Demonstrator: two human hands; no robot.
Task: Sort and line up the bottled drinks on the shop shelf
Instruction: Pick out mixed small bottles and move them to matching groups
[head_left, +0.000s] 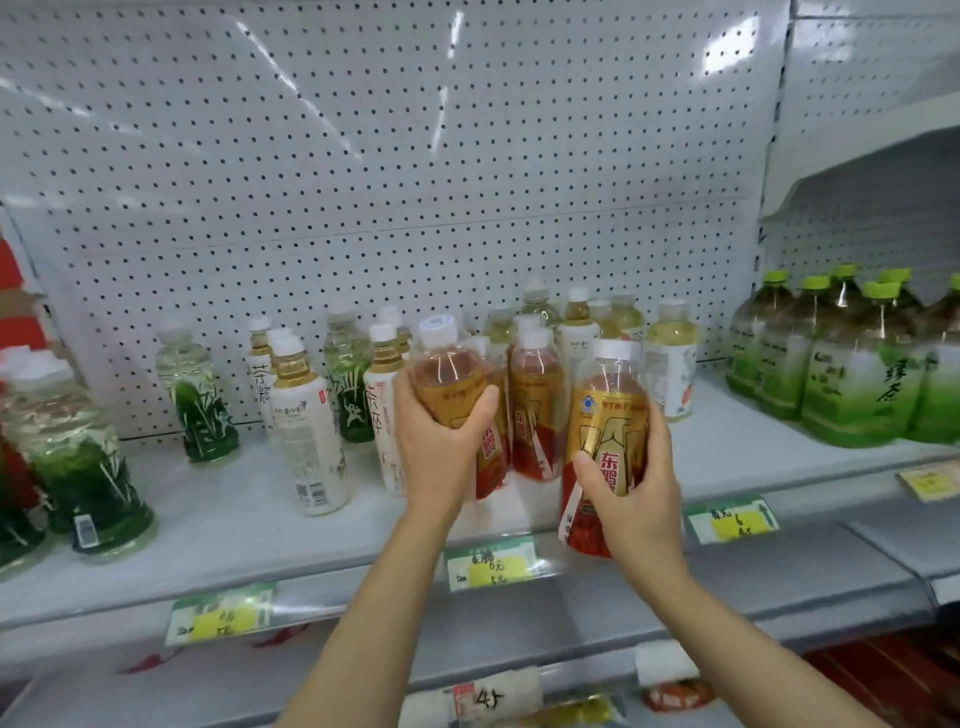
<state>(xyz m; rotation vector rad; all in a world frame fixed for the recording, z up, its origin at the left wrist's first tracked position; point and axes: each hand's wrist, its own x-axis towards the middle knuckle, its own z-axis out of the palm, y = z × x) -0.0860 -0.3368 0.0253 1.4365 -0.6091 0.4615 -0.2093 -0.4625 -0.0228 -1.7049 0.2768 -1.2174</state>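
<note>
My left hand (436, 441) grips a gold-and-red labelled bottle (449, 374) by its shoulder, tilted toward me over the grey shelf (218, 525). A second bottle of the same kind (605, 410) is in my right hand (631, 499), which is wrapped round its lower body at the shelf's front edge. Between them a third gold-and-red bottle (535, 400) stands upright on the shelf. White-labelled tea bottles (306, 431) stand to the left. Pale yellow-green bottles (670, 353) stand behind and to the right.
Green bamboo-print bottles (200, 395) stand at the left, bigger ones (88, 467) at the far left. Large green-tea bottles (857, 374) fill the right shelf section. Price tags (491, 564) line the front rail. A pegboard wall (389, 156) backs the shelf.
</note>
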